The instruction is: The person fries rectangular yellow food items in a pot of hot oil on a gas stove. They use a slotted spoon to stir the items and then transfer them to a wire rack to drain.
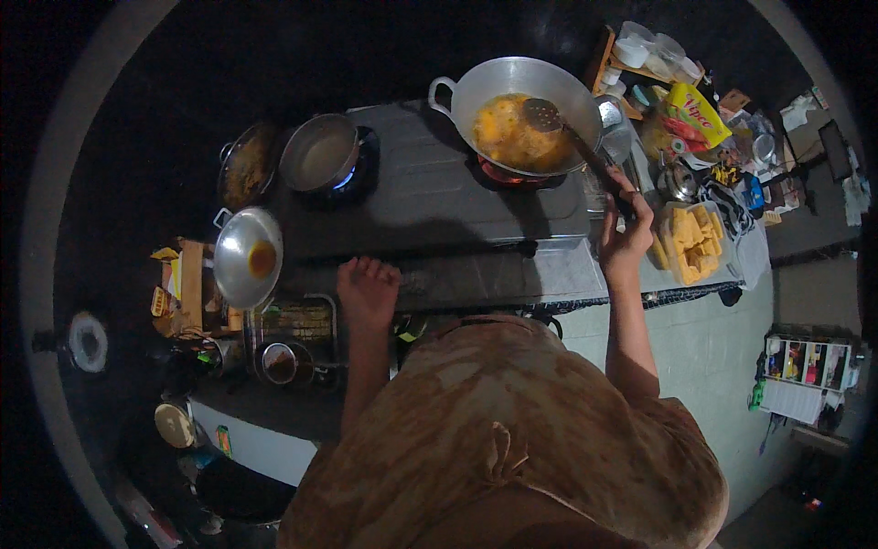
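My right hand (627, 237) grips the long handle of a dark slotted skimmer (543, 115), whose perforated head is over the bubbling oil in a large metal wok (511, 74). Orange-yellow pieces (501, 127) are frying in that oil above a lit, reddish burner. Near the front edge of the stove, my left hand (369, 285) hangs with its fingers curled and nothing seen in it. A plastic container (728, 257) of yellow blocks (694, 240) stands to the right of my right hand.
On the stove's left, a pot (321, 152) sits over a blue flame (345, 178). A dark pan (247, 165) and a metal wok with brown liquid (233, 274) are further left. Packets, jars and a metal pot (678, 182) crowd the right side. A wire rack (295, 322) is at lower left.
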Demonstrator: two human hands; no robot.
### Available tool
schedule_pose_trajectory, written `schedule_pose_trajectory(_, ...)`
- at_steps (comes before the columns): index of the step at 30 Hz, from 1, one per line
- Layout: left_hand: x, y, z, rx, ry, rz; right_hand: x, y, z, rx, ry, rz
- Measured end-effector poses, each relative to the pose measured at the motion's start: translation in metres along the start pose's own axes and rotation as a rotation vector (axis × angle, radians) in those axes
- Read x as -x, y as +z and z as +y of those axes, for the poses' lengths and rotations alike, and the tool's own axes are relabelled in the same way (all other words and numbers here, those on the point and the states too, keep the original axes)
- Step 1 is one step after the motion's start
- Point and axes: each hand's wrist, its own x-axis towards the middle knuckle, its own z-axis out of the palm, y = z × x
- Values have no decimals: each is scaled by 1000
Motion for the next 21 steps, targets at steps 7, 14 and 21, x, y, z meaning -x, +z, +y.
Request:
schedule_pose_trajectory(7, -14, 11, 0, 44, -53, -128, -1, -1, -12, -61, 49, -17)
schedule_pose_trajectory(14, -16, 7, 0, 25, -55, -128, -1, 6, -9, -85, 58, -71)
schedule_pose_trajectory(21, -9, 1, 1, -1, -17, -106, -2, 1, 11, -263, 39, 111)
